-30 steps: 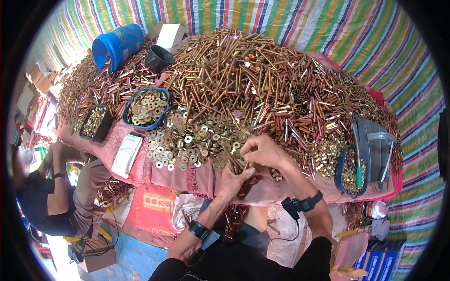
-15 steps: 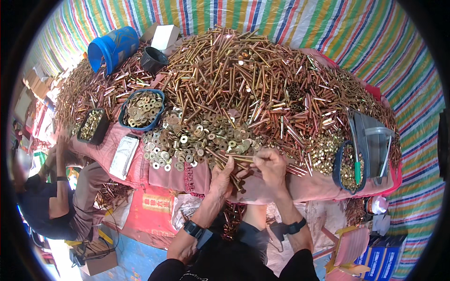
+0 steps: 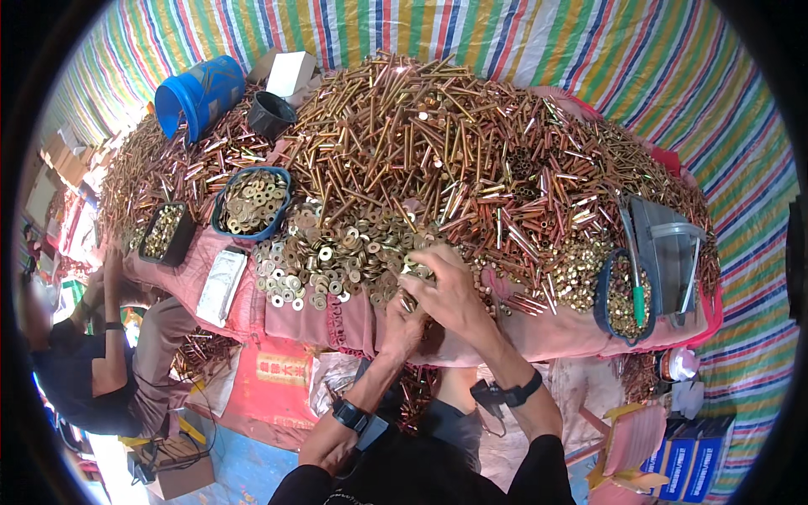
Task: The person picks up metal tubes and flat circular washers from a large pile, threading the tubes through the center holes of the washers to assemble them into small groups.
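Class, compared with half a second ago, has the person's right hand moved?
Yes: the right hand has moved left, nearer the blue bucket.

There are 2 blue basins (image 3: 600,295), 1 blue bucket (image 3: 210,91), 1 black pot (image 3: 271,116), 1 black tray (image 3: 179,244), 1 pale packet (image 3: 222,286) and 1 loose washer pile (image 3: 324,257).

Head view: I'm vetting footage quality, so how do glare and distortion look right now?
Head view, edges: the fisheye bends the striped tarp and leaves black corners; head view, lower left: a patch is washed out white; head view, middle: small glints speckle the metal rods and washers.
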{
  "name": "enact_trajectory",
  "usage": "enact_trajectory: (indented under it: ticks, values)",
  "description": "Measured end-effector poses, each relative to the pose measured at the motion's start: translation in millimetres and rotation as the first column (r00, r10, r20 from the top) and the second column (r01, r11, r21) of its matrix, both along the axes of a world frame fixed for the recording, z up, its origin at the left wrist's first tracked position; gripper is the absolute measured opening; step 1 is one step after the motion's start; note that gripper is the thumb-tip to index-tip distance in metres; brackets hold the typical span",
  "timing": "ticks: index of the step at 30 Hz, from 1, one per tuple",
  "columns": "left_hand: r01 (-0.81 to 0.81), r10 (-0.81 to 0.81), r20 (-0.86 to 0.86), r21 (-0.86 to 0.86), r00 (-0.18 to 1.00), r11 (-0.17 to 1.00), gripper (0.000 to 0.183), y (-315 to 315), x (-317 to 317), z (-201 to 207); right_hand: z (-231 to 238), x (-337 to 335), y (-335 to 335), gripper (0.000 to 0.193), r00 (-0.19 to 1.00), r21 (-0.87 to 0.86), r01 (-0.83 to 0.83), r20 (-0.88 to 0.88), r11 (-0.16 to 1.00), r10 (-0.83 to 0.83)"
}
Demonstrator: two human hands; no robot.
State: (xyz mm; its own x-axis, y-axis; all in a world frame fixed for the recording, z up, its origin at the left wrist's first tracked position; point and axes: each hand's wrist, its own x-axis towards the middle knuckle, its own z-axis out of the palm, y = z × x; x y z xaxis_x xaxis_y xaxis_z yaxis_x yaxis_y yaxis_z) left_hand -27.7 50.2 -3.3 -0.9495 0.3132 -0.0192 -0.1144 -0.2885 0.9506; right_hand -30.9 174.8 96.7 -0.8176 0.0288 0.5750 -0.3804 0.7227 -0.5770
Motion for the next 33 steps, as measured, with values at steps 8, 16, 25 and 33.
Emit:
enact_trajectory:
  ticks: [8,16,25,33]
  values:
    - [-0.094,0.107,-0.213,0.069,0.971,0.993,0.027,13.9,0.2,-7.0,15.2,-7.9,-7.8,0.030,0.969,-0.150,-0.169,0.154,0.974,0.192]
    - [-0.110,0.097,-0.235,-0.043,0.967,0.993,0.019,10.1,10.9,0.3,33.7,9.7,2.9,0.024,0.944,0.184,-0.323,-0.004,0.928,0.330]
    - [-0.008,-0.004,-0.334,-0.037,0.942,0.999,0.031,13.7,17.1,-18.4,38.5,16.9,6.9,0.026,0.958,0.270,-0.253,-0.063,0.929,0.279]
    - [0.003,-0.001,-0.371,0.004,0.929,1.000,0.044,14.2,17.7,-14.7,13.7,37.4,21.8,0.011,0.943,0.323,-0.293,-0.055,0.900,0.327]
